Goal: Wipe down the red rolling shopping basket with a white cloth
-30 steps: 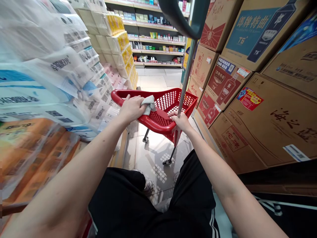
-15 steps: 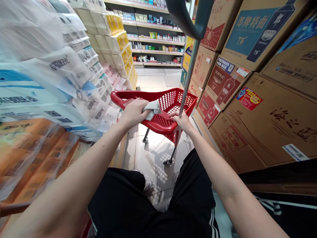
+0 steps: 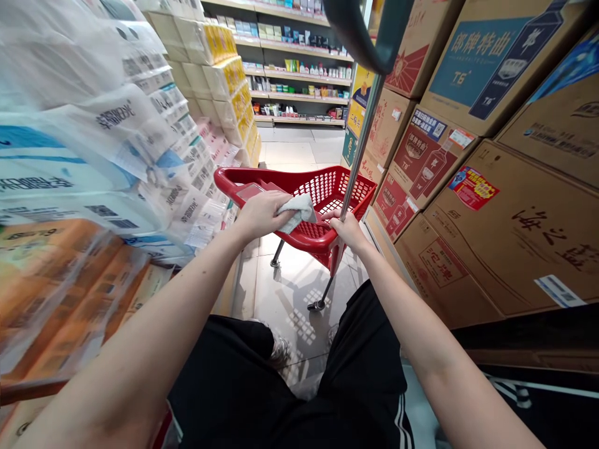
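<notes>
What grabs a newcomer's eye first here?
The bright red basket mid-picture, with a pale cloth in the left hand over its near side and the right hand on the metal pole. Then the stacked cardboard boxes along the right and wrapped packs piled on the left.

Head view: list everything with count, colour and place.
Basket: one, red, centre
Cloth: one, whitish, at basket's near side
Pole: one, silver, right of centre
Legs: two showing, silver, under basket
Handle: one, dark, top
Wrapped packs: many, white, yellow, orange, left
Boxes: many, mostly brown, right
Shelves: several, pale, back
Floor: one, pale, below
Trousers: one pair, black, bottom
Shoes: two, pale, lower centre
Arms: two, bare, lower sides
Left grip: one, bare, on cloth
Right grip: one, bare, on pole
</notes>
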### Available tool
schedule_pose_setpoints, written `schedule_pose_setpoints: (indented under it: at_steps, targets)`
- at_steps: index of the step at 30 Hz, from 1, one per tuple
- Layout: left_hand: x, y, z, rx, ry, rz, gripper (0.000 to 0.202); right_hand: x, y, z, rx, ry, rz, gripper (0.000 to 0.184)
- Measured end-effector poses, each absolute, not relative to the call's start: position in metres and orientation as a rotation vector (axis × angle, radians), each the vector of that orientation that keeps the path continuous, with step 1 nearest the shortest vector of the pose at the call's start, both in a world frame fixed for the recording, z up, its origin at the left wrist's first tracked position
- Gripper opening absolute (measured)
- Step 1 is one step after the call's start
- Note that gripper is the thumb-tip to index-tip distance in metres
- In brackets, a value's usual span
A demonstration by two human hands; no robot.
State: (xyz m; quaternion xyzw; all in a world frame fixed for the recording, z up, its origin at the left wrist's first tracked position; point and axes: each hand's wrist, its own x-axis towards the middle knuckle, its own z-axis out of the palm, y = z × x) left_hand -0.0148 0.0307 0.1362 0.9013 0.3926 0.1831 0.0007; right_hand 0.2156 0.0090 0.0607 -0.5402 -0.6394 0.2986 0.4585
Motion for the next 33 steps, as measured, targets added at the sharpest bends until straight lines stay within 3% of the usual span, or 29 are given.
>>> schedule_pose_setpoints:
  at_steps: [33]
  targets:
    - [-0.006, 0.013, 0.134, 2.849, 1.281, 0.69, 0.026, 0.22, -0.011, 0.063, -1.35, -1.606, 0.761, 0.032]
